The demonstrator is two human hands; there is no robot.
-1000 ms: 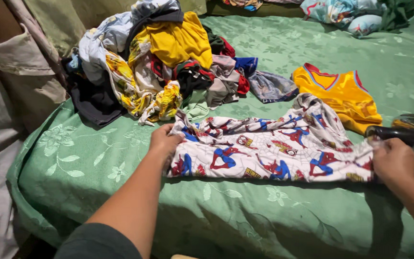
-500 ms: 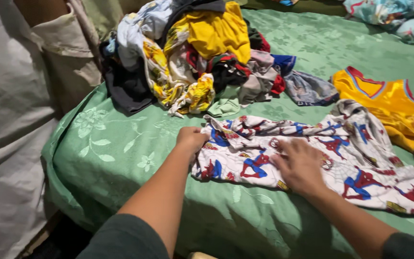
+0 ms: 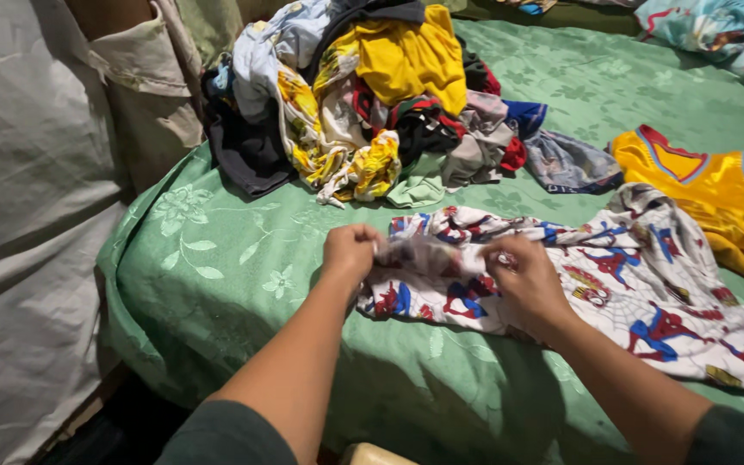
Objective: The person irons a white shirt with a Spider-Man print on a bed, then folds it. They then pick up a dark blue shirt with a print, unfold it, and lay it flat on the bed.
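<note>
Barely started: left hand (image 3: 348, 250) and right hand (image 3: 523, 277) both pinch one end of the printed white garment (image 3: 613, 293), fingers closed, lying on the green bedsheet (image 3: 217, 267). Clothes pile (image 3: 372, 103) and yellow jersey (image 3: 716, 194) remain untouched.

white cartoon-print garment (image 3: 613, 284), green floral bedsheet (image 3: 217, 267), yellow jersey (image 3: 708, 185)

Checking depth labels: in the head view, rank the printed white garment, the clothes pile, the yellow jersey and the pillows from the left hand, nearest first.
From the left hand:
1. Printed white garment, gripped at its edge.
2. Clothes pile, just beyond, upper centre.
3. Yellow jersey, far right.
4. Pillows, top right corner.
</note>
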